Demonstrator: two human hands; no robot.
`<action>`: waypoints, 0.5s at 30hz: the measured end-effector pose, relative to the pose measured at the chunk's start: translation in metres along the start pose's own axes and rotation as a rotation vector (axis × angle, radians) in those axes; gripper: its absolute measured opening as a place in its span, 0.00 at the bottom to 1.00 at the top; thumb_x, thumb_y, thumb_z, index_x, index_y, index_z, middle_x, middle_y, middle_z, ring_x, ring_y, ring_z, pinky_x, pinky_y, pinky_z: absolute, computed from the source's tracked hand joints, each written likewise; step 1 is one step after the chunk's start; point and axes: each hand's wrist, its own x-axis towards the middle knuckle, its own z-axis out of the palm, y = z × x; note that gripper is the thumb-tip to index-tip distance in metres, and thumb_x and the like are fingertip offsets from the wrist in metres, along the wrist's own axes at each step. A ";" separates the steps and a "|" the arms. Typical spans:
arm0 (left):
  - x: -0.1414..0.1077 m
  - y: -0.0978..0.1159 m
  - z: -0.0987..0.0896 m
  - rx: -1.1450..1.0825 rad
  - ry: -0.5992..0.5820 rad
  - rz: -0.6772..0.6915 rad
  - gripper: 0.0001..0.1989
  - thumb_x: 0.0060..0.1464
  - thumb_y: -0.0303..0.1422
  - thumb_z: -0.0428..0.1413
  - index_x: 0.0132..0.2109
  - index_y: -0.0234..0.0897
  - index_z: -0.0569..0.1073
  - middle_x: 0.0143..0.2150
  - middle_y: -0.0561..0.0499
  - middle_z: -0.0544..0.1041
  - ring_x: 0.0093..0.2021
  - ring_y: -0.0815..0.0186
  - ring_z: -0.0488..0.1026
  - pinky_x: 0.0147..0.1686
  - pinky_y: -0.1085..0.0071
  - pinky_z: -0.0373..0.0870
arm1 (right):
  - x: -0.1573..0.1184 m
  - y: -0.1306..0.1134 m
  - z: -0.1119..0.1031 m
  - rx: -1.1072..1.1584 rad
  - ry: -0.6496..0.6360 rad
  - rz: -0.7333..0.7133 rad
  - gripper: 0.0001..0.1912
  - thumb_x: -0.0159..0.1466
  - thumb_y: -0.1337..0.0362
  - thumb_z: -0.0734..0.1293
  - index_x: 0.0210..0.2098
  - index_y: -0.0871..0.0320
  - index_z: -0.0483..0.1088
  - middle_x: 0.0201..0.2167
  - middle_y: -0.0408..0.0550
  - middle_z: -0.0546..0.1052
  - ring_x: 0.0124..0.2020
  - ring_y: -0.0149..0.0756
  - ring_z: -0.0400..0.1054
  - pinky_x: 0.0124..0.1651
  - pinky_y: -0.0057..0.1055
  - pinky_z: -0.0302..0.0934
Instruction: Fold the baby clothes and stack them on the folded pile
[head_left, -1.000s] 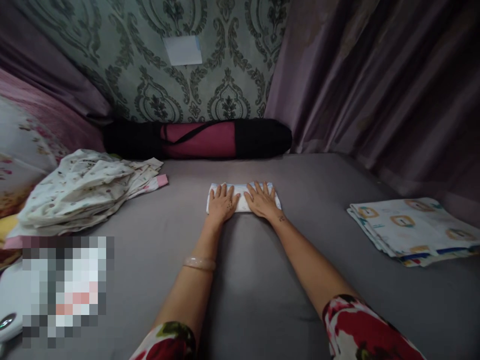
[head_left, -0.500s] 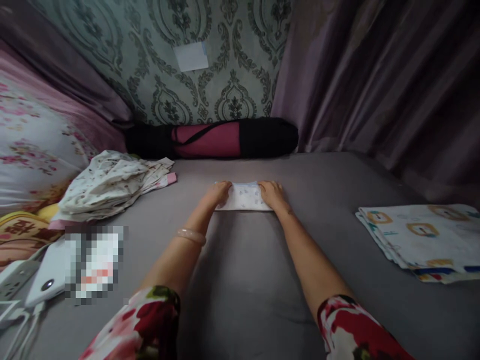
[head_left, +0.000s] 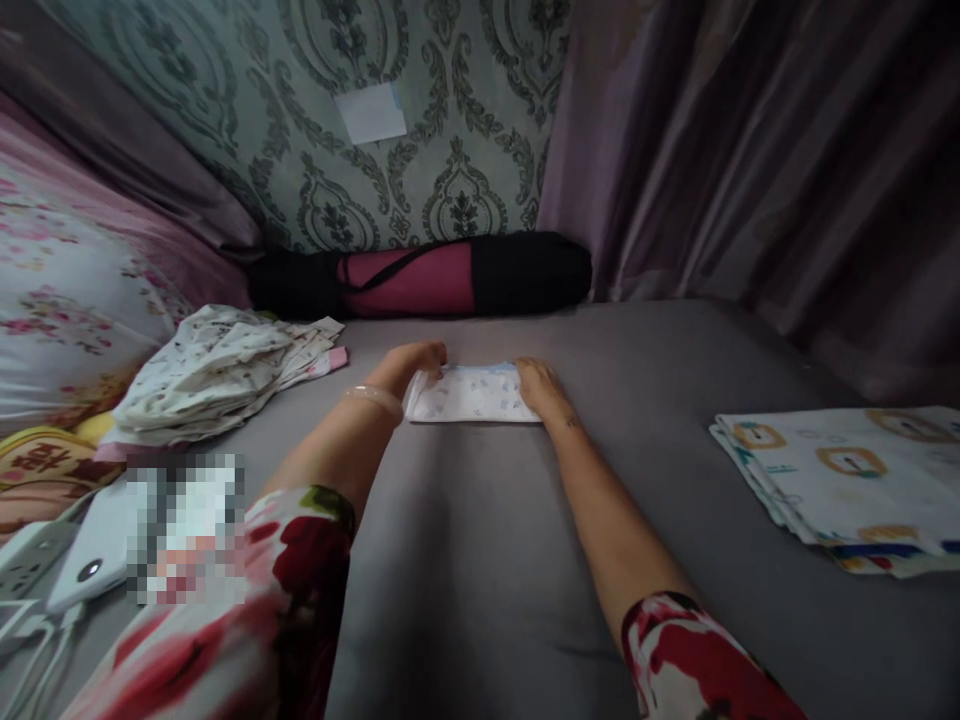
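A small white folded cloth (head_left: 471,394) with a faint print lies on the grey bed sheet (head_left: 487,560) ahead of me. My left hand (head_left: 415,365) grips its left end, fingers curled around the edge and lifting it slightly. My right hand (head_left: 538,387) grips the right end, fingers wrapped over the edge. A pale bangle (head_left: 373,398) circles my left wrist. Both arms wear red floral sleeves.
A heap of white printed garments (head_left: 217,372) lies to the left. A stack of folded cloths with orange squares (head_left: 840,470) sits at the right. A black and pink roll bag (head_left: 420,278) lies against the patterned wall. A white phone (head_left: 86,560) and cables lie near left.
My hands went from pressing flat on the cloth to gripping its two ends. The left end has lifted a little and my left arm has swung further left.
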 end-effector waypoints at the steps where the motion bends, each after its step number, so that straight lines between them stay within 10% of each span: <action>1: 0.001 -0.001 -0.002 0.011 -0.056 -0.016 0.13 0.36 0.26 0.61 0.35 0.37 0.80 0.33 0.48 0.81 0.35 0.60 0.78 0.41 0.69 0.72 | 0.001 0.001 0.000 -0.006 -0.009 0.000 0.26 0.65 0.76 0.53 0.58 0.62 0.68 0.56 0.55 0.73 0.58 0.40 0.64 0.60 0.33 0.51; 15: -0.003 -0.010 -0.009 0.104 -0.322 0.027 0.26 0.40 0.32 0.56 0.51 0.37 0.75 0.50 0.45 0.78 0.44 0.57 0.74 0.39 0.71 0.69 | 0.005 0.002 0.006 -0.121 0.026 0.064 0.26 0.65 0.76 0.57 0.60 0.55 0.66 0.53 0.57 0.69 0.55 0.46 0.60 0.59 0.42 0.47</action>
